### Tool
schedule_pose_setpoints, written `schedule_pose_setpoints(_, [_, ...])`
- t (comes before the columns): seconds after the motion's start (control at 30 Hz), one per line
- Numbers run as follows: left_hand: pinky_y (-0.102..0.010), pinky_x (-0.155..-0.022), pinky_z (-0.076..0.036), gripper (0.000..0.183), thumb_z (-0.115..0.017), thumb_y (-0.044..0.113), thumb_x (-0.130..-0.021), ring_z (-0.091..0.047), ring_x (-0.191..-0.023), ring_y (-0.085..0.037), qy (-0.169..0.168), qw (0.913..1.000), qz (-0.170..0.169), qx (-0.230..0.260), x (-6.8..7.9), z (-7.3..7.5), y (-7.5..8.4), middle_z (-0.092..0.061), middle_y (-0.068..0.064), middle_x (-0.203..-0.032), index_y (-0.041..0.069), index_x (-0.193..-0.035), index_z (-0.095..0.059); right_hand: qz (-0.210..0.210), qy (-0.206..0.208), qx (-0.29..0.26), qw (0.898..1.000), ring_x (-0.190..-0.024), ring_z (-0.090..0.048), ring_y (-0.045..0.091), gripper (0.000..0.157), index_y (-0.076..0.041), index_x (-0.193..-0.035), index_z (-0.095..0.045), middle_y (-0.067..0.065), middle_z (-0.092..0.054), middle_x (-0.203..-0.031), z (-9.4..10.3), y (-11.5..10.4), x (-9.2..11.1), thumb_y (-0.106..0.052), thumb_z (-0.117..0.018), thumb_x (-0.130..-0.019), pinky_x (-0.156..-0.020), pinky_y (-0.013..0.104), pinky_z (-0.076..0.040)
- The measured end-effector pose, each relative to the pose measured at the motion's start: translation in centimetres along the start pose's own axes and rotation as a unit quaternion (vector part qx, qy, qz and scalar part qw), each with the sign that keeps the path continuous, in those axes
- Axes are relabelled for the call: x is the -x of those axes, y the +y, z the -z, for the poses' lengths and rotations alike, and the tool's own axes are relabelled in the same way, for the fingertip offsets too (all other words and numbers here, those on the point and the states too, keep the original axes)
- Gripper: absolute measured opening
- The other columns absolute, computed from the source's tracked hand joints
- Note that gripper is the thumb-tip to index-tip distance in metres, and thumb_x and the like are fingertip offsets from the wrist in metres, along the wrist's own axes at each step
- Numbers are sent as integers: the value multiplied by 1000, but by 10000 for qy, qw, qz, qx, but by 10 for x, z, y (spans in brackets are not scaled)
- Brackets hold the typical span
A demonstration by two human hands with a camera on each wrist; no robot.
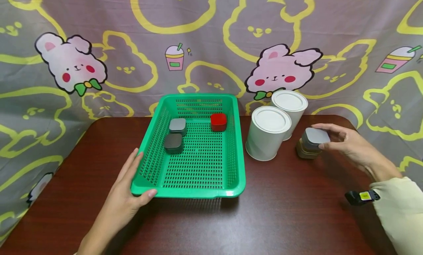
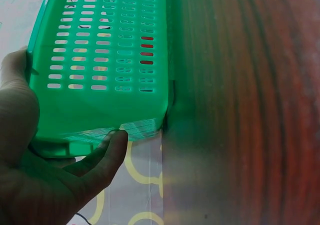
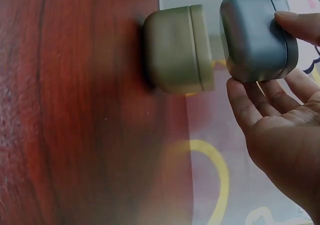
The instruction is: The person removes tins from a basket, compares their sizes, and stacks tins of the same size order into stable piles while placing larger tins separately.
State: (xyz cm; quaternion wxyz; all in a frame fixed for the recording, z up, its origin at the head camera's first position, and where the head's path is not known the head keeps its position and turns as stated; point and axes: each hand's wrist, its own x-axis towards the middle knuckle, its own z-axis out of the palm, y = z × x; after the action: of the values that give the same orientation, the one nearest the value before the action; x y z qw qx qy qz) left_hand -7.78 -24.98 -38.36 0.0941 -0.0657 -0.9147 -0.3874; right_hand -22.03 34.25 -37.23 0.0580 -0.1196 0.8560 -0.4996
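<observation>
My right hand (image 1: 357, 148) pinches a small grey rounded-square tin (image 1: 316, 136) between thumb and fingers. Below it an olive-gold tin (image 1: 305, 151) of like shape stands on the table; the right wrist view shows a gap between the grey tin (image 3: 256, 37) and the olive tin (image 3: 172, 50). At its near left corner, a green perforated plastic basket (image 1: 188, 193) is gripped by my left hand (image 1: 123, 196), the thumb over the rim and fingers along the outer wall. Inside the basket sit a grey tin (image 1: 178, 125), a black tin (image 1: 173, 143) and a red tin (image 1: 218, 122).
Two white lidded cans (image 1: 266, 137) stand close together between the basket and the olive tin, the rear can (image 1: 292, 100) partly hidden. A dark red-brown wooden table (image 1: 284, 214) lies beneath everything. Patterned cloth (image 1: 205, 45) hangs along its back edge.
</observation>
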Motion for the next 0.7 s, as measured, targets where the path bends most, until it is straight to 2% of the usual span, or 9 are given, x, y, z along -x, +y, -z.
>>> schedule_pose_setpoints(0.23, [-75,-102,-38,106,-88,25,-86,-32,-149,-45,3,10000,25,-43,0,0,0,-14,-5,-177,24,-169,-23,-213,11,-118,9997,-103,-62,-1,56,-17,-149,-54,-18,-60,-125,0,7,-1,-3,-70,-98,-81,16,-53])
schedule_pose_setpoints(0.47, [-75,-103,-37,105,-88,25,-85,-31,-150,-45,35,10000,-31,22,1,-1,0,-15,-4,-177,25,-169,-23,-225,6,-338,9992,-101,-63,0,57,-15,-150,-54,-13,-58,-124,0,11,-1,1,-69,-97,-80,16,-54])
schedule_pose_setpoints(0.7, [-77,-103,-36,106,-88,26,-85,-30,-151,-46,14,10000,-29,53,0,0,0,-14,-4,-177,25,-169,-23,-59,-103,-1149,9933,-98,-64,2,60,-13,-149,-54,-9,-63,-122,-3,15,-1,9,-67,-95,-78,18,-55])
